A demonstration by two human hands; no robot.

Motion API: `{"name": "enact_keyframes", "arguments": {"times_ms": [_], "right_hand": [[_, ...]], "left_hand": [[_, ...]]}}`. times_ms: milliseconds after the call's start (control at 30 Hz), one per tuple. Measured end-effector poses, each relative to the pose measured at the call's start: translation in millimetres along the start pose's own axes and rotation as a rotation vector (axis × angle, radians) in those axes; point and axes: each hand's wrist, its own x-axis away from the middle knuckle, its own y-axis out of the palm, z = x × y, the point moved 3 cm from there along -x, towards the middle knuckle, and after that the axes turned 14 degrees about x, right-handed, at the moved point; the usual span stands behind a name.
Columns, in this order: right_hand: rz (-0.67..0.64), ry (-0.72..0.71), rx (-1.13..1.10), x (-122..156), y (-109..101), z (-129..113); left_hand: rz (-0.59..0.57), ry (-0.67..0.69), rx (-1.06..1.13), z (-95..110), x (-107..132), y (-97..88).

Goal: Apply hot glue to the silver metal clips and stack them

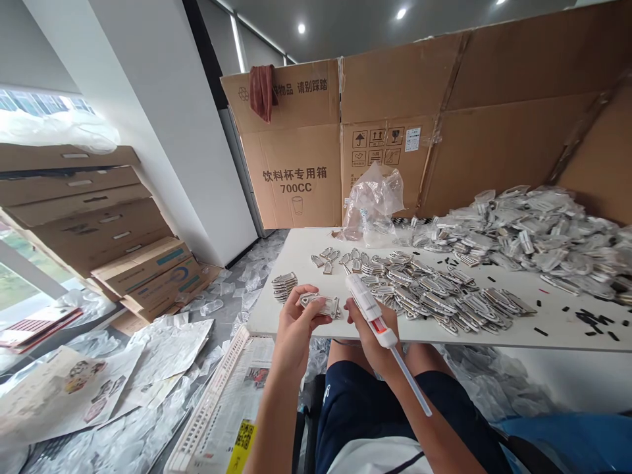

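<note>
My left hand (297,322), closed, pinches a small flat silver-and-white part (324,307) over the table's front edge. My right hand (374,345) is wrapped round a white hot glue gun (364,297), and a long translucent glue stick (411,383) juts from its rear toward me. The gun's nozzle points away, toward a few parts lying apart. Just left of the held part rises a neat stack of similar parts (285,288). Right of the gun spreads a loose heap of such parts (424,289), several with an oval loop at one end.
A mound of parts in clear bags (533,230) covers the table's back right. Small black strips (592,320) lie at the right. Crumpled plastic (374,204) stands before the cardboard wall (296,145). A white crate (197,421) sits below, left; discarded bags litter the floor.
</note>
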Motion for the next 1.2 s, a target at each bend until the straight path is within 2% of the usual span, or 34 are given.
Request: {"name": "enact_keyframes", "arguments": {"times_ms": [300, 467, 533, 600, 733, 967, 1200], "right_hand": [[-0.031, -0.038, -0.005, 0, 2, -1], [-0.047, -0.039, 0.002, 1, 2, -2], [-0.058, -0.036, 0.002, 1, 2, -2], [-0.074, -0.038, -0.003, 1, 2, -3], [-0.114, -0.094, 0.031, 1, 1, -9], [-0.208, -0.236, 0.036, 3, 3, -15], [-0.191, -0.332, 0.077, 2, 3, -15]], "left_hand": [[0.023, 0.069, 0.007, -5, -1, -1.7], [0.036, 0.019, -0.021, -7, -3, -3.5], [0.027, 0.011, 0.01, -8, -3, -3.7], [0.069, 0.041, 0.076, -7, -4, -5.4], [0.154, 0.126, 0.138, -5, -4, -10.6], [0.178, 0.156, 0.16, -1, -5, -14.9], [0.238, 0.194, 0.095, -1, -6, -20.2]]}}
